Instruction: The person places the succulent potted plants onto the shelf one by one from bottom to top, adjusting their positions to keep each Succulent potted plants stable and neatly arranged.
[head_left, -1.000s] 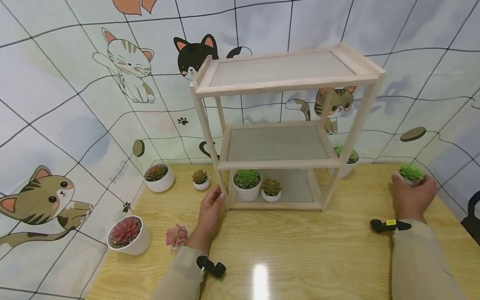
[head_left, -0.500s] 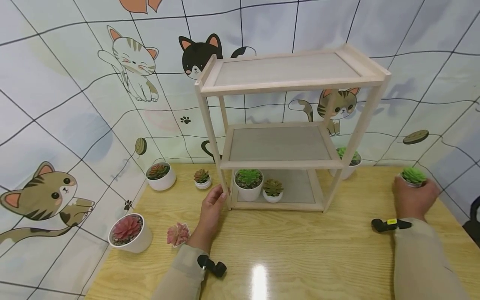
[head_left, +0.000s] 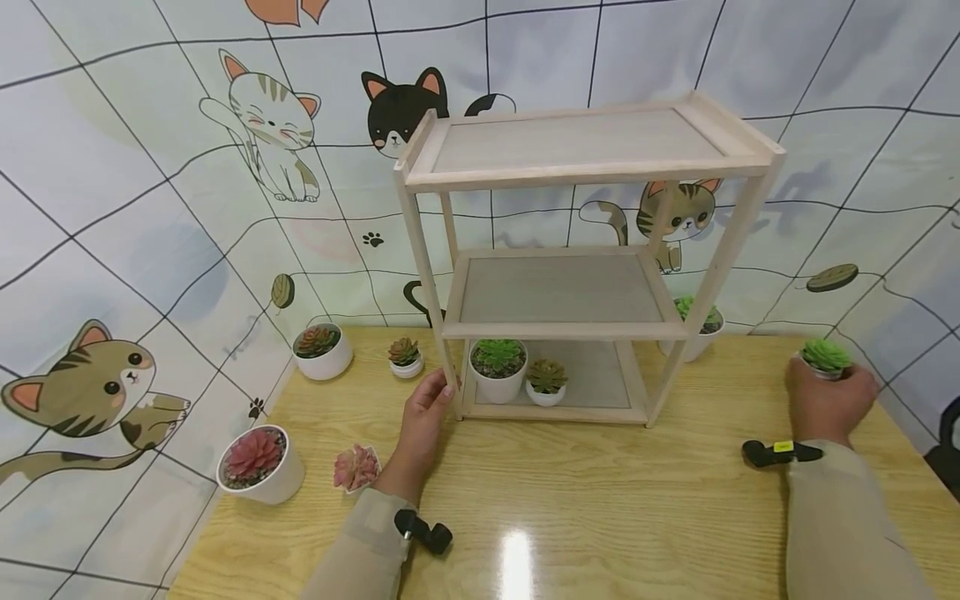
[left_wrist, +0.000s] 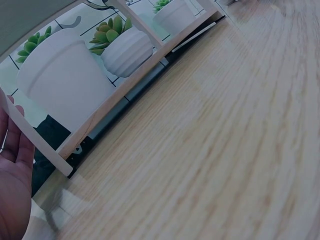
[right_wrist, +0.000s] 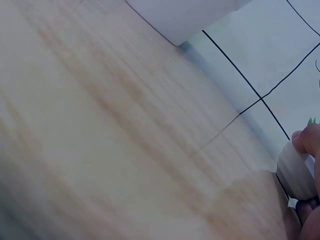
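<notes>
In the head view a small green potted succulent (head_left: 826,357) is at the far right of the table. My right hand (head_left: 832,404) grips its white pot. The right wrist view has that pot (right_wrist: 295,172) between thumb and fingers, low by the tabletop. My left hand (head_left: 423,414) holds the left front post of a three-tier wooden shelf (head_left: 558,330), thumb in front and fingers behind. Its fingers (left_wrist: 22,150) show behind the post in the left wrist view. On the bottom tier stand a larger green succulent (head_left: 498,371) and a small olive-coloured one (head_left: 546,382), side by side.
Left of the shelf stand a reddish-green succulent (head_left: 322,352), a small brownish one (head_left: 405,357), a red one (head_left: 260,464) and a pink one (head_left: 356,469). Another green succulent (head_left: 697,327) stands behind the right front post. A cat-patterned wall (head_left: 330,208) borders the wooden table (head_left: 600,500).
The head view has shifted slightly. Both hands keep their holds, the right on the small succulent's pot and the left on the shelf post.
</notes>
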